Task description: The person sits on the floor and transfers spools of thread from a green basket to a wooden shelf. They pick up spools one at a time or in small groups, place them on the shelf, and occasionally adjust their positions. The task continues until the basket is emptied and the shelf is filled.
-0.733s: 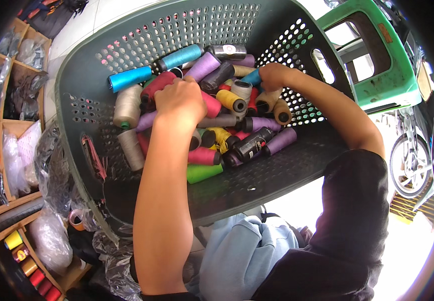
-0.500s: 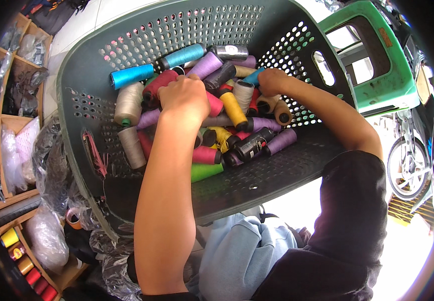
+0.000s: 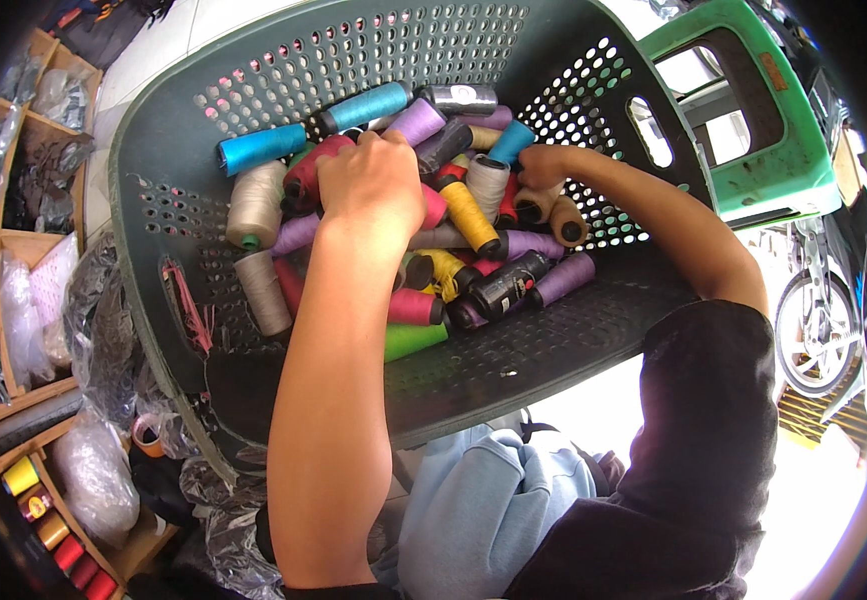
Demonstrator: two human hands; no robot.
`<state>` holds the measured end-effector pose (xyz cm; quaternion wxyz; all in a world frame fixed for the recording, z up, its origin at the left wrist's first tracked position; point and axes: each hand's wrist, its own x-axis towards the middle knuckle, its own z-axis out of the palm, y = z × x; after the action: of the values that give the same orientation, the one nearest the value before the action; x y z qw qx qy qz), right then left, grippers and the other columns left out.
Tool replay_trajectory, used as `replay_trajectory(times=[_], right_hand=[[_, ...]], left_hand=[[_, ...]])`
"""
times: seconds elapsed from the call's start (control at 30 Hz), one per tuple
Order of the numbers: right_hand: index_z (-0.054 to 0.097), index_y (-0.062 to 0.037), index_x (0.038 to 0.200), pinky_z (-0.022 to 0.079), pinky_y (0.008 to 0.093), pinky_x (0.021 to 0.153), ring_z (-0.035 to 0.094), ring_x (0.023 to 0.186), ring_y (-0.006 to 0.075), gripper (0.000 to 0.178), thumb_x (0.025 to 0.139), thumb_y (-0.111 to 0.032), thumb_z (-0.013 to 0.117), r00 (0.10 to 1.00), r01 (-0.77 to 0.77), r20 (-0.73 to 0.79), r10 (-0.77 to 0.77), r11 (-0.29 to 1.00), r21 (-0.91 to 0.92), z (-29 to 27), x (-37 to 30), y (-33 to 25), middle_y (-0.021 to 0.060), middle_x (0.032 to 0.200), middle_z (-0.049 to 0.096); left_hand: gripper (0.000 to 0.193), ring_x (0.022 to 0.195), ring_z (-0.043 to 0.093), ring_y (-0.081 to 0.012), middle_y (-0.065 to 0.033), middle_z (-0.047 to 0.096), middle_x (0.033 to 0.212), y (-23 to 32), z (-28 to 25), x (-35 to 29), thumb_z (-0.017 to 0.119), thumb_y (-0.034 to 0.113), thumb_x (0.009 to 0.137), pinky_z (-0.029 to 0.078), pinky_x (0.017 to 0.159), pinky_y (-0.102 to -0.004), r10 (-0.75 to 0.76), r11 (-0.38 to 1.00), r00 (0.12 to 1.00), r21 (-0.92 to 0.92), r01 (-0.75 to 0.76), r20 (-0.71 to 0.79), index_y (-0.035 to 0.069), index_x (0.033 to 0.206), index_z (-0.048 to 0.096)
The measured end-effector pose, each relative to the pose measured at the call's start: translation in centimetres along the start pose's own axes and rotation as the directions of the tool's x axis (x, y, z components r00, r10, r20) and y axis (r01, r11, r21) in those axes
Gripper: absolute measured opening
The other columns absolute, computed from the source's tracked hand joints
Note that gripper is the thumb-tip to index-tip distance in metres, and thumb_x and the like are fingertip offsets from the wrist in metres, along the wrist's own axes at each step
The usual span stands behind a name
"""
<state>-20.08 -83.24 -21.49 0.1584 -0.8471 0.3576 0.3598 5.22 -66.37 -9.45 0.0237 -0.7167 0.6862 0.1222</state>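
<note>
A large dark green perforated basket [image 3: 513,395] holds a jumble of thread spools in many colours. My left hand [image 3: 371,180] reaches down into the pile, between a dark red spool [image 3: 305,182] and a light purple spool [image 3: 417,122]; its fingertips are hidden behind the back of the hand. Toward the right side, my right hand [image 3: 545,166] has curled fingers at the lower end of a blue thread spool [image 3: 512,142], which stands tilted. Close by lie a white spool [image 3: 487,182], a yellow spool [image 3: 468,217] and a brown spool [image 3: 567,220].
A green plastic stool [image 3: 773,150] stands beyond the basket's right rim. Wooden shelving [image 3: 13,238] with plastic bags and more spools lines the left. Light blue cloth [image 3: 488,500] lies below the basket, and a bicycle wheel [image 3: 818,335] shows at far right.
The blue spool at my right hand has tipped more upright and shifted slightly up. The light purple spool beside my left hand has moved a little to the right.
</note>
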Motion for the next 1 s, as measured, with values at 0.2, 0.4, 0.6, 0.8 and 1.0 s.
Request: replay_trajectory(times=[0.2, 0.4, 0.6, 0.8, 1.0], right_hand=[[0.075, 0.0019, 0.102, 0.054, 0.0453, 0.095, 0.067, 0.107, 0.039, 0.044, 0.088, -0.038, 0.063, 0.976, -0.159, -0.15, 0.155, 0.987, -0.019, 0.0, -1.9, -1.8, 0.025, 0.115, 0.069], [0.059, 0.0038, 0.128, 0.053, 0.0444, 0.097, 0.064, 0.116, 0.0394, 0.063, 0.082, -0.038, 0.069, 0.933, -0.286, -0.204, 0.297, 0.955, 0.082, -0.1, -2.2, -2.6, 0.0251, 0.125, 0.065], [0.045, 0.002, 0.142, 0.053, 0.0446, 0.098, 0.063, 0.119, 0.0375, 0.078, 0.079, -0.037, 0.072, 0.941, -0.302, -0.109, 0.32, 0.941, 0.156, -0.2, -1.4, -2.2, 0.0246, 0.13, 0.061], [0.045, 0.0019, 0.143, 0.051, 0.0456, 0.1, 0.06, 0.123, 0.0364, 0.077, 0.08, -0.036, 0.07, 0.917, -0.37, -0.13, 0.376, 0.926, 0.074, -0.5, -1.9, -3.5, 0.0231, 0.137, 0.054], [0.048, 0.0024, 0.141, 0.051, 0.0456, 0.1, 0.061, 0.122, 0.0362, 0.073, 0.081, -0.033, 0.069, 0.898, -0.401, -0.164, 0.408, 0.913, 0.077, -0.7, -2.6, -4.3, 0.0232, 0.135, 0.056]], left_hand=[[0.05, 0.109, 0.067, -0.0365, -0.0226, 0.069, 0.114, 0.1, 0.4, 0.3, 0.065, 0.028, 0.088, 0.053, 0.095, -0.0471, -0.005, 1.0, 0.999, -0.013, 0.005, 0.04, -0.001, 0.127, 0.059], [0.053, 0.108, 0.068, -0.0372, -0.0227, 0.07, 0.114, 0.0, 0.1, 0.1, 0.066, 0.031, 0.089, 0.053, 0.095, -0.0464, -0.024, 0.999, 0.995, -0.021, 0.026, 0.095, -0.002, 0.13, 0.057], [0.059, 0.112, 0.066, -0.0363, -0.0218, 0.068, 0.119, -0.4, 0.2, 0.1, 0.068, 0.033, 0.089, 0.052, 0.097, -0.046, -0.052, 0.999, 0.989, -0.008, 0.054, 0.136, -0.001, 0.135, 0.054], [0.061, 0.122, 0.061, -0.0349, -0.0205, 0.061, 0.131, -0.2, -0.5, -0.1, 0.066, 0.034, 0.09, 0.049, 0.103, -0.0455, -0.078, 0.996, 0.979, -0.015, 0.082, 0.19, 0.0, 0.138, 0.052], [0.065, 0.124, 0.059, -0.0351, -0.0198, 0.06, 0.133, -0.4, -0.3, -0.1, 0.065, 0.035, 0.091, 0.048, 0.104, -0.0456, -0.072, 0.996, 0.98, -0.034, 0.08, 0.187, 0.0, 0.143, 0.048]])
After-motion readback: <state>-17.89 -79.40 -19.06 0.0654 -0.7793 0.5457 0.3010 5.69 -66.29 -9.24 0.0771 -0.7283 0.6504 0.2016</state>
